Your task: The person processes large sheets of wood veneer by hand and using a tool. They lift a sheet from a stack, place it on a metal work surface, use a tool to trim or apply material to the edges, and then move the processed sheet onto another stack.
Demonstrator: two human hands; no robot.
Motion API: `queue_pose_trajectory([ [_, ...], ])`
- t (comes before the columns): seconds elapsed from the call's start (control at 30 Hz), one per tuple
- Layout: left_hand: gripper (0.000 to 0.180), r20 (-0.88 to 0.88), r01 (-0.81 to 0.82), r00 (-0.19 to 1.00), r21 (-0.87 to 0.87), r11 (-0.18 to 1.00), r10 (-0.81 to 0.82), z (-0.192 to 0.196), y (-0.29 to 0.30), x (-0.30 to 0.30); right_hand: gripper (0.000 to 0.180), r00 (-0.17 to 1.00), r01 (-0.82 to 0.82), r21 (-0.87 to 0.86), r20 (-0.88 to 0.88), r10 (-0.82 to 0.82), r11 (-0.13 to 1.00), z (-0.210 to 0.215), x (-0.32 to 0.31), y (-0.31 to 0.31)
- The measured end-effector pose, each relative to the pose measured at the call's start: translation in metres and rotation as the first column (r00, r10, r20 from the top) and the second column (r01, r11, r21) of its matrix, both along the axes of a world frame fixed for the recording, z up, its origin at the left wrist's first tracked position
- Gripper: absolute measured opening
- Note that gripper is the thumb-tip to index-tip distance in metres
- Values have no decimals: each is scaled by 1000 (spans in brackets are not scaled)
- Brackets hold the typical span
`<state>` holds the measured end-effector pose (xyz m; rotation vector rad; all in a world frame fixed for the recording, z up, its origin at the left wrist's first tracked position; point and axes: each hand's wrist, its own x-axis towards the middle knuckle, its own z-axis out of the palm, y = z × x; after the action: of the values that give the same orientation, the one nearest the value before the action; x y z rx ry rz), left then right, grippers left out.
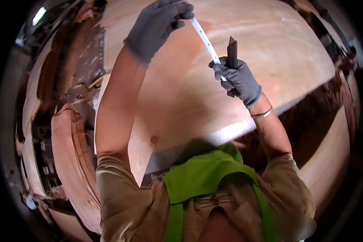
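Raised at the top of the view, my left hand [155, 30], in a dark grey glove, has its fingers closed at the upper end of a white strip of perforated tape [205, 41]. The strip runs slantwise down to my right hand [243, 82], which is gloved the same way and closed round its lower part. A dark, flat blade with a slanted tip [232, 53] sticks up out of my right fist; its lower part is hidden in the glove. Below both hands lies a large, pale sheet of wood veneer [262, 44].
A stack of veneer sheets [66, 141] stands at the left, with torn veneer scraps [78, 94] around it. Another curved veneer sheet [328, 149] lies at the lower right beside a dark gap. A green apron [205, 175] covers my chest.
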<state>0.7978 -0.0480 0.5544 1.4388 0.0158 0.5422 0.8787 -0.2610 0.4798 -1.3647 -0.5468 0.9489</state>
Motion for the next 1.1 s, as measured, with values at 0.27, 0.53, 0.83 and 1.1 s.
queue_pose_trajectory([
  [0.27, 21, -484, -158, 874, -183, 970, 51, -240, -84, -25, 19, 986, 113, -184, -97, -133, 976, -181, -62, -122],
  [0.53, 33, -439, -140, 791, 547, 825, 426, -390, -68, 1, 19, 919, 356, -388, -21, -394, 850, -279, -95, -95],
  [0.83, 43, -179, 158, 944, 983, 98, 277, -351, -64, -23, 17, 891, 372, -349, -125, -436, 860, -309, -88, -93],
  [1.1, 52, -345, 360, 933, 892, -274, 103, -338, -80, -47, 18, 813, 408, -327, -295, -502, 852, -313, -90, -92],
])
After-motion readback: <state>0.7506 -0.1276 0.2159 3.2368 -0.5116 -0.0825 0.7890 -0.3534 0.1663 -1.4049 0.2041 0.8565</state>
